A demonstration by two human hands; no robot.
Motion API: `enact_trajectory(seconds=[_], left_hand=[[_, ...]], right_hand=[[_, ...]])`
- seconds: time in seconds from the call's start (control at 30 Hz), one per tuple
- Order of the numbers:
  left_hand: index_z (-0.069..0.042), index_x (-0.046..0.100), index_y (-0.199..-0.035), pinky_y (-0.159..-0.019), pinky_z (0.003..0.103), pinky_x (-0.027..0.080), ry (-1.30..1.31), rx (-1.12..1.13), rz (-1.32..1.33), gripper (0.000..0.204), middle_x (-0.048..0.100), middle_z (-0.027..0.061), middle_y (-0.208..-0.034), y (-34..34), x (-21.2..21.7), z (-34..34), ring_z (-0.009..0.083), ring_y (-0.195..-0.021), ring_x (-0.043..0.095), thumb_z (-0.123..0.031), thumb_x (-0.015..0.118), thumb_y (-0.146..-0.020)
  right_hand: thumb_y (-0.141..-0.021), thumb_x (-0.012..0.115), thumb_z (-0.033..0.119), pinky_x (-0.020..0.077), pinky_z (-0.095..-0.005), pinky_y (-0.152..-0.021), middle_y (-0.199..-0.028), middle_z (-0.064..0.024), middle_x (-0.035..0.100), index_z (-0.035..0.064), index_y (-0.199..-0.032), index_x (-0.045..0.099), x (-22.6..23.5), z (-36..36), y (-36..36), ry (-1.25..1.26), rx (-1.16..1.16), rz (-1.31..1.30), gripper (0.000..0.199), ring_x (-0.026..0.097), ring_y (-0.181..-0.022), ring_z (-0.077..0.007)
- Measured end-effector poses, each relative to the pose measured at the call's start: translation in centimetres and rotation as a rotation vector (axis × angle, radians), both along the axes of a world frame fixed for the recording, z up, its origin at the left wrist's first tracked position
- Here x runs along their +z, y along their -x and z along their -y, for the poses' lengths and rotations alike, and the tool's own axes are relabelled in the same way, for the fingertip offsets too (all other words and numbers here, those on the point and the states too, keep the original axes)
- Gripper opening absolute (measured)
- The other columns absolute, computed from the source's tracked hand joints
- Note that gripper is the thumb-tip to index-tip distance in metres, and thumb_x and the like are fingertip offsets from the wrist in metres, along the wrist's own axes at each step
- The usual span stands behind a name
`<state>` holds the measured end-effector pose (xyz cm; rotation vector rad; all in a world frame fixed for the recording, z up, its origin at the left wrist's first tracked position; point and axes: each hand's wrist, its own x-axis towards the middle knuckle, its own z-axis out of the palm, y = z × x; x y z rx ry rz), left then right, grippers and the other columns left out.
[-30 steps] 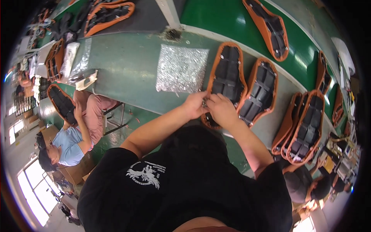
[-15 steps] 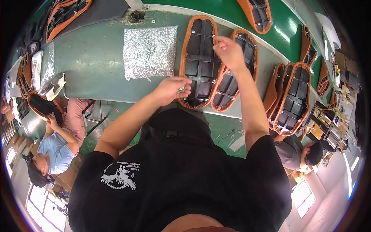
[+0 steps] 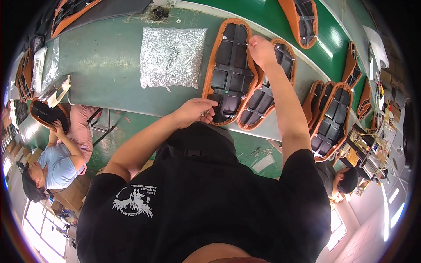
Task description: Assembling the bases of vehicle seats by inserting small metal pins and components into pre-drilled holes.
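Observation:
A long seat cushion [image 3: 230, 79] lies underside up on the table in front of me, with orange-brown cover edges folded around a ribbed black base. At its upper right rim my right hand [image 3: 262, 50] is closed in a pinch on a small silvery metal piece [image 3: 250, 43], whose exact kind I cannot make out. My left hand [image 3: 195, 112] is curled around several small metal nuts [image 3: 205, 113] by the cushion's lower left edge. A second cushion [image 3: 259, 105] of the same kind lies alongside, partly covered by my right forearm.
A clear bag of small metal hardware [image 3: 173, 57] rests on the green table [image 3: 105, 65]. More cushions [image 3: 332, 118] are stacked at the right, and one [image 3: 305, 22] lies beyond the table's far edge. A co-worker [image 3: 61, 162] sits at the left; another [image 3: 344, 179] is at the right.
The view has shifted slightly. My right hand has come down against the cushion's upper right rim. My left hand stays by the lower left edge, still holding the nuts.

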<state>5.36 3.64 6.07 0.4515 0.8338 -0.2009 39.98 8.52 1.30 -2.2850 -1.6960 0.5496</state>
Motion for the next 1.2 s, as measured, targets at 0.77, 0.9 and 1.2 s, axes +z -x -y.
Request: enact_trajectory(seconds=[0.77, 0.9, 1.2], left_hand=[[0.0, 0.067, -0.121, -0.076, 0.026, 0.053, -0.074, 0.001, 0.033, 0.028, 0.065, 0.0031, -0.094, 0.2, -0.3, 0.0, 0.0109, -0.082, 0.062, -0.021, 0.061, -0.103], [0.001, 0.064, -0.127, -0.081, 0.027, 0.054, -0.07, 0.061, 0.069, 0.029, 0.065, 0.0051, -0.098, 0.6, 0.2, 0.1, 0.0127, -0.088, 0.063, -0.014, 0.058, -0.103], [0.003, 0.061, -0.128, -0.078, 0.029, 0.056, -0.012, 0.16, 0.014, 0.029, 0.066, 0.0055, -0.097, 0.1, -1.0, 0.4, 0.0145, -0.085, 0.064, -0.014, 0.057, -0.105]], right_hand=[[-0.104, 0.044, 0.034, 0.0569, -0.0453, -0.089, -0.114, -0.0179, 0.072, 0.007, -0.102, 0.075, 0.4, -1.0, 0.1, 0.348, 0.199, 0.356, 0.041, 0.07, -0.105, -0.034], [-0.097, 0.047, 0.023, 0.0569, -0.0443, -0.089, -0.117, -0.0173, 0.07, 0.0063, -0.11, 0.072, 2.0, -1.4, 2.0, 0.371, 0.046, 0.3, 0.032, 0.07, -0.107, -0.0346], [-0.085, 0.059, 0.015, 0.0575, -0.0449, -0.083, -0.107, -0.0136, 0.071, 0.0071, -0.096, 0.073, 3.4, 3.6, 3.6, 0.163, 0.008, 0.244, 0.02, 0.07, -0.097, -0.0349]])
